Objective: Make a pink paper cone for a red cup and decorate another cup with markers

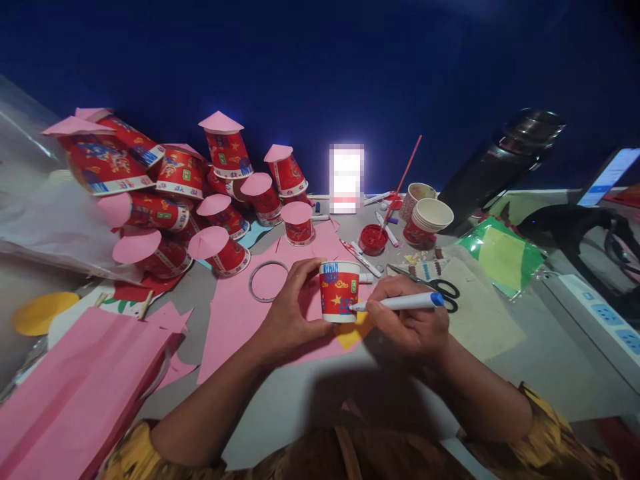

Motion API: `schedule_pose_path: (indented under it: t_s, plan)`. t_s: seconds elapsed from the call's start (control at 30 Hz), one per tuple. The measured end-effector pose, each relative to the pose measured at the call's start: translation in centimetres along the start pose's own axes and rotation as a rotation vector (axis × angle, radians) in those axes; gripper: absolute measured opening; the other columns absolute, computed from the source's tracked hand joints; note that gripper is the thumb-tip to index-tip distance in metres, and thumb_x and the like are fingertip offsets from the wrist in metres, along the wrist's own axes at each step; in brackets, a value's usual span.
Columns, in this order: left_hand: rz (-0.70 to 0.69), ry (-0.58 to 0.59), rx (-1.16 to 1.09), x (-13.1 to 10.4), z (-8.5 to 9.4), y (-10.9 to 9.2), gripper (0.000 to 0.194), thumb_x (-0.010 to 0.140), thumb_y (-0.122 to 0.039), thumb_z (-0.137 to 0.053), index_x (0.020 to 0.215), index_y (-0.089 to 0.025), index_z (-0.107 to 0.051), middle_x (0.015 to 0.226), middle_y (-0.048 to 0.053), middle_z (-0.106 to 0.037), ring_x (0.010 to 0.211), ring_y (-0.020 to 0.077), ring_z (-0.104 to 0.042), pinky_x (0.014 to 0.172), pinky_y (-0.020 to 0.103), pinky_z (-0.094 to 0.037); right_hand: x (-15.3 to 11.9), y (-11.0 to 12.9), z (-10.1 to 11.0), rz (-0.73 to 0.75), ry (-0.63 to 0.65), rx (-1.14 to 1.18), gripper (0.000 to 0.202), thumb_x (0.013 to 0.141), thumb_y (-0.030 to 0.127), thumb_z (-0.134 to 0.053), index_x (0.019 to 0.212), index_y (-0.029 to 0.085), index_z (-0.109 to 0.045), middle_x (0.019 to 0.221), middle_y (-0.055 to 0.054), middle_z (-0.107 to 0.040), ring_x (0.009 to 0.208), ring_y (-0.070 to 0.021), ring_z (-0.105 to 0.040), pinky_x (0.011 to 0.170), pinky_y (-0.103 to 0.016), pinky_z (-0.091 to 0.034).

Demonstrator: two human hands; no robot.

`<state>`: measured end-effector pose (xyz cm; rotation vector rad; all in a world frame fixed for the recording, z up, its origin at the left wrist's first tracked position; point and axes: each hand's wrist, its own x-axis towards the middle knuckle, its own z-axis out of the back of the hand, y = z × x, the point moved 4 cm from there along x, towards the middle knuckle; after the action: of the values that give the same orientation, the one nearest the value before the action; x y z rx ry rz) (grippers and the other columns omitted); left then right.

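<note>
A red paper cup [333, 293] with white rims, blue drawn patches, a yellow star and a green label is held upright by my left hand [295, 313], thumb low and fingers at its left side. My right hand [410, 327] pinches a white marker [407, 302] with a blue end. The marker's tip meets the cup's lower right, at a blue window-like drawing. Beneath the cup lie pink paper [240, 327] and a yellow scrap [353, 333]. Black-handled scissors [447, 293] are just behind my right hand.
Decorated red cups with pink cone tops [223, 147] pile up at the back left. A red paint pot [373, 239] with a brush, stacked paper cups [433, 217], a dark thermos [500, 167] and a power strip [600, 320] stand behind and right. A tape ring [251, 283] lies left.
</note>
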<state>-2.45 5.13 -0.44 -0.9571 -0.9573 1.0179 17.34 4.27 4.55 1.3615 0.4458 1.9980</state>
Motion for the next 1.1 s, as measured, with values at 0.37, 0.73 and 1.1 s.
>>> schedule_pose_path:
  t_s: [0.37, 0.73, 1.1]
  plan:
    - [0.042, -0.012, -0.127, 0.2, -0.3, -0.1, 0.075, 0.070, -0.020, -0.084, 0.136, -0.026, -0.051, 0.143, 0.010, -0.053, 0.139, 0.0314, -0.055, 0.124, 0.053, -0.042, -0.1, -0.4, 0.9, -0.014, -0.123, -0.023, 0.014, 0.086, 0.009, -0.067, 0.091, 0.022, -0.070, 0.076, -0.002, -0.074, 0.060, -0.0159, -0.069, 0.056, -0.025, -0.055]
    - [0.007, -0.046, 0.080, 0.2, 0.1, 0.9, 0.082, 0.071, -0.022, -0.084, 0.143, -0.030, -0.046, 0.145, 0.008, -0.050, 0.139, 0.0306, -0.052, 0.123, 0.051, -0.043, -0.2, -0.4, -0.3, 0.098, -0.070, -0.002, 0.014, 0.085, 0.009, -0.065, 0.084, 0.023, -0.069, 0.064, -0.001, -0.072, 0.055, -0.0180, -0.069, 0.057, -0.031, -0.061]
    - [-0.031, -0.024, 0.121, 0.2, 0.0, 0.9, 0.080, 0.072, -0.022, -0.083, 0.143, -0.029, -0.046, 0.145, 0.009, -0.051, 0.138, 0.0304, -0.053, 0.122, 0.051, -0.045, -0.2, -0.4, -0.8, 0.106, 0.031, 0.008, 0.013, 0.089, 0.010, -0.062, 0.087, 0.023, -0.066, 0.064, -0.002, -0.072, 0.055, -0.0177, -0.069, 0.053, -0.030, -0.058]
